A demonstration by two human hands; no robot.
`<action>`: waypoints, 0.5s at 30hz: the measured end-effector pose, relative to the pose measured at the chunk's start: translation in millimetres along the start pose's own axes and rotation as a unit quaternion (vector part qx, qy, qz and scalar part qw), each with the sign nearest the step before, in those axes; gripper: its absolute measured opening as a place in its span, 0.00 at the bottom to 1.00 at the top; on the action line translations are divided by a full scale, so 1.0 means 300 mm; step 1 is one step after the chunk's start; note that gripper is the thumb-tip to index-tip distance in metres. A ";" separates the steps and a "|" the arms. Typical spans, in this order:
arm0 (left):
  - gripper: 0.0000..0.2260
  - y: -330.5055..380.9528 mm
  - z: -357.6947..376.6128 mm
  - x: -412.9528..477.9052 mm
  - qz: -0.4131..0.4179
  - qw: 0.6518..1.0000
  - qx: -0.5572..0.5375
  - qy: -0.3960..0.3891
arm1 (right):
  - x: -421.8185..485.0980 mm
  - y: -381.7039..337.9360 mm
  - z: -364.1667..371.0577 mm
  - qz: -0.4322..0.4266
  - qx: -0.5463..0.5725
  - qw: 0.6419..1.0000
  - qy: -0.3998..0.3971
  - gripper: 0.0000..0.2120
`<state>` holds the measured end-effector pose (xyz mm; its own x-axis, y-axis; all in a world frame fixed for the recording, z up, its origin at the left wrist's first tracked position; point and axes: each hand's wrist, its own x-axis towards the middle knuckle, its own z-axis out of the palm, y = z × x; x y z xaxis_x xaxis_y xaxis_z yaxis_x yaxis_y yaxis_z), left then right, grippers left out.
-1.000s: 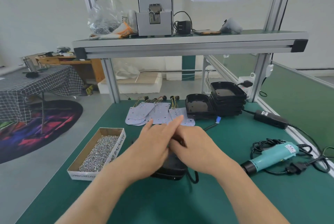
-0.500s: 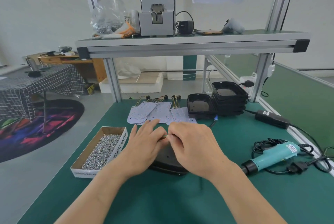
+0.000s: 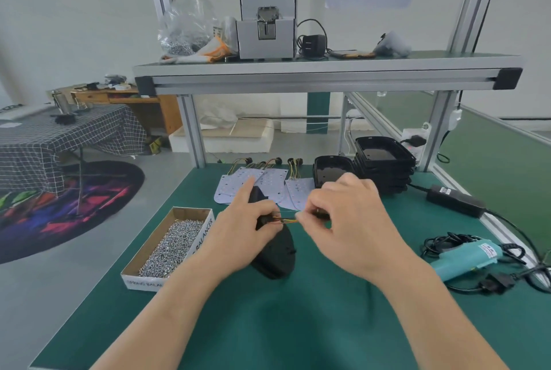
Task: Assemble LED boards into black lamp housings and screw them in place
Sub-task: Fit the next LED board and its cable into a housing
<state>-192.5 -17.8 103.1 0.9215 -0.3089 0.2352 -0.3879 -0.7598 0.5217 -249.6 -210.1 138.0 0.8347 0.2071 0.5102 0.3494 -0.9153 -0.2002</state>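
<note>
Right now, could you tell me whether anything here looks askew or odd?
Only the black housing, tipped on edge in the left hand while the right hand pinches its wires; the LED boards lie loosely overlapped.

- Bench (image 3: 298, 325): plain dark green mat.
- Lamp housing (image 3: 277, 256): black.
- Stacked housings (image 3: 384, 161): glossy black.
- LED boards (image 3: 274, 180): white, faintly speckled.
- Wires (image 3: 287, 220): yellow and orange-red.
- Box (image 3: 143, 281): white outside with grey lettering, brown inside.
- Screws (image 3: 170, 247): silver.
- Screwdriver (image 3: 465, 256): turquoise, with a white label.
- Adapter (image 3: 453, 201): black.
- Tablecloth (image 3: 59, 137): dark, with a white grid check.
- Rug (image 3: 59, 205): black, splashed with red, blue, purple and green.
</note>
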 end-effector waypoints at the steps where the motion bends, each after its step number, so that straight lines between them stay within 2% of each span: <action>1: 0.02 0.025 0.002 0.005 0.000 1.000 0.016 0.007 | 0.008 -0.021 -0.006 -0.003 -0.044 0.999 -0.027 0.12; 4: 0.08 0.089 0.014 0.026 0.023 0.998 0.062 0.011 | 0.022 -0.077 0.020 0.013 -0.043 0.992 -0.119 0.04; 5: 0.09 0.098 0.016 0.031 0.030 0.997 0.073 0.008 | 0.027 -0.083 0.028 0.021 -0.043 0.989 -0.142 0.05; 7: 0.11 0.102 0.000 0.035 0.045 0.997 0.059 -0.006 | 0.040 -0.070 0.041 0.020 -0.037 0.988 -0.151 0.04; 8: 0.15 0.093 -0.014 0.034 0.054 0.997 0.042 -0.018 | 0.045 -0.055 0.045 0.021 -0.023 0.989 -0.146 0.03; 9: 0.21 0.075 -0.031 0.034 0.059 0.997 0.021 -0.038 | 0.047 -0.037 0.050 0.033 0.006 0.989 -0.142 0.06; 11: 0.33 0.040 -0.077 0.026 0.042 0.992 -0.082 -0.090 | 0.047 0.008 0.057 0.051 0.068 0.988 -0.132 0.13; 13: 0.34 -0.001 -0.100 0.019 -0.002 0.958 -0.266 -0.103 | 0.037 0.040 0.058 0.061 0.128 0.984 -0.105 0.16; 15: 0.33 -0.049 -0.088 0.028 -0.037 0.932 -0.355 -0.059 | 0.030 0.059 0.060 0.060 0.186 0.977 -0.089 0.17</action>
<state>-179.5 6.0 119.1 0.9253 -0.3637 0.1075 -0.1989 -0.2238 0.9541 -228.4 -218.4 124.0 0.9282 0.1926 0.3182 0.3474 -0.7550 -0.5562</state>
